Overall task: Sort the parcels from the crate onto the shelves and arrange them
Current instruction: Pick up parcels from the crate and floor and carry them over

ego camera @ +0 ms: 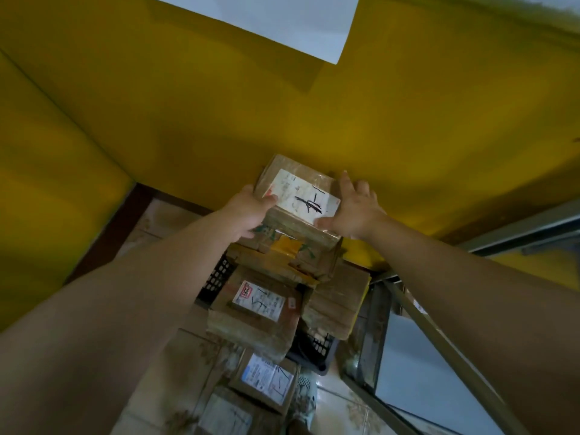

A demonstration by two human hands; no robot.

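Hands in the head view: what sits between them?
A taped, white-labelled cardboard parcel, held between the left hand and the right hand; the head view shows it.

Glossy yellow wall (188,120) fills most of the view, two faces meeting in a corner at left. White flat rectangular panel (266,20) at top centre, its corner pointing down. Dark brown strip (106,237) runs along the foot of the left face. Pale leaf-patterned floor tiles (332,406) at the bottom

Brown parcel (293,229) with white, black-scrawled label (306,197), black lattice crate (216,277), mustard-yellow wall (219,120)
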